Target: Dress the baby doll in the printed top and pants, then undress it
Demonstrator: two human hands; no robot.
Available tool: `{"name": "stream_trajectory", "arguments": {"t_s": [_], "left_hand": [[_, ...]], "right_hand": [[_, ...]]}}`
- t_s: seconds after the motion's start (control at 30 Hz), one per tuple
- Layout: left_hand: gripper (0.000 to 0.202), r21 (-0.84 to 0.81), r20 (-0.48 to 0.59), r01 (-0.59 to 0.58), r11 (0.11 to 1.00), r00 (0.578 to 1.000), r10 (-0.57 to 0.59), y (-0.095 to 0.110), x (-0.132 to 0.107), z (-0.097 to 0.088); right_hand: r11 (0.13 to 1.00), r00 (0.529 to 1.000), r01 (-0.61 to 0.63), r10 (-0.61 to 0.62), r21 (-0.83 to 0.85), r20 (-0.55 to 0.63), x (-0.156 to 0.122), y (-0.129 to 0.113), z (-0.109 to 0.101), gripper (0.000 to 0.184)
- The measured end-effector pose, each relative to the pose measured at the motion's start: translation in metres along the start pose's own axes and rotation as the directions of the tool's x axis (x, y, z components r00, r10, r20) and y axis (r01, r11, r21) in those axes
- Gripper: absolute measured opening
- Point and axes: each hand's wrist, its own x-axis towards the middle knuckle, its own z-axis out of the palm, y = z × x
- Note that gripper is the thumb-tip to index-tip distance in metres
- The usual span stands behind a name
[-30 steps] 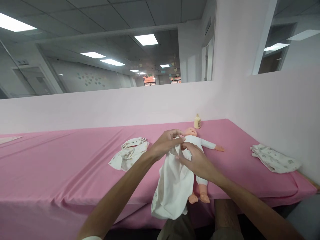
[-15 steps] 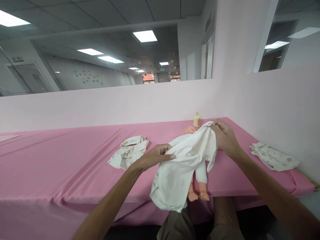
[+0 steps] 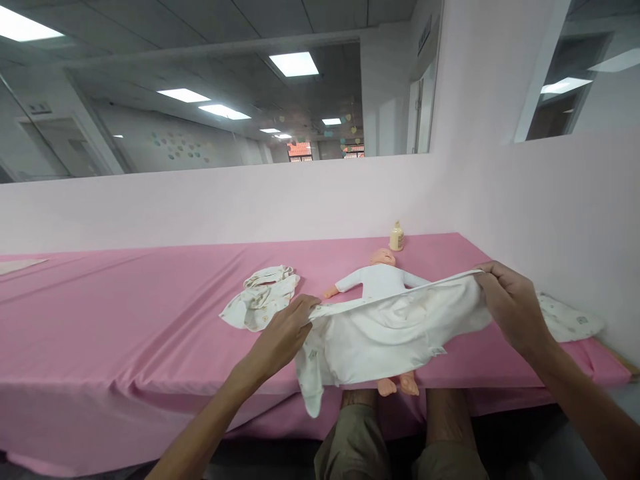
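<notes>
A white baby garment [image 3: 385, 340] is stretched sideways between my two hands, its upper edge pulled nearly straight. My left hand [image 3: 290, 327] is closed on its left end, from which a sleeve-like flap hangs down. At the other end my right hand [image 3: 513, 303] pinches the cloth. Behind the garment a baby doll [image 3: 383, 277] in a white long-sleeved top lies on its back on the pink-covered table [image 3: 150, 313]. The doll's head, arms and feet show, while the garment hides its middle and legs.
A crumpled white patterned garment [image 3: 265, 297] lies left of the doll. Beyond the doll's head stands a cream bottle [image 3: 397, 237]. Another folded patterned cloth [image 3: 570, 319] lies at the right, partly behind my right hand. A wall with a large window [image 3: 225, 113] borders the table.
The garment has gone from hanging bunched and slanted to being spread wide. My right hand has moved right and down, my left slightly left. The doll's upper body has come into view.
</notes>
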Motion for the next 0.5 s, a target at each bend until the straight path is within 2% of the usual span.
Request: {"name": "stream_trajectory", "arguments": {"t_s": [0.1,0.17,0.23,0.3,0.4,0.47,0.5], "left_hand": [[0.039,-0.081,-0.014,-0.002,0.997,1.000,0.001,-0.002,-0.014,-0.001],[0.029,-0.215,0.067,-0.007,0.977,0.998,0.022,-0.003,-0.022,-0.007],[0.015,-0.367,0.170,0.036,0.930,0.985,0.029,-0.006,-0.032,-0.015],[0.017,-0.496,0.252,0.136,0.858,0.968,-0.008,-0.011,-0.043,-0.022],[0.023,-0.641,0.324,0.304,0.705,0.940,-0.111,-0.022,-0.058,-0.028],[0.027,-0.716,0.343,0.391,0.578,0.919,-0.195,-0.031,-0.064,-0.031],[0.030,-0.745,0.345,0.420,0.518,0.908,-0.240,-0.035,-0.064,-0.033]], "right_hand": [[0.999,0.997,-0.052,0.052,-0.011,0.060,-0.010,0.006,-0.011,0.018],[0.997,0.991,-0.069,0.066,0.021,0.116,-0.017,0.012,-0.021,0.019],[0.988,0.979,-0.116,0.097,0.101,0.178,-0.026,0.021,-0.032,0.020],[0.956,0.950,-0.241,0.197,0.169,0.243,-0.035,0.028,-0.043,0.022],[0.883,0.878,-0.435,0.372,0.177,0.301,-0.047,0.029,-0.052,0.026],[0.868,0.858,-0.466,0.395,0.173,0.327,-0.051,0.023,-0.051,0.027],[0.883,0.869,-0.437,0.365,0.173,0.335,-0.051,0.017,-0.048,0.027]]}}
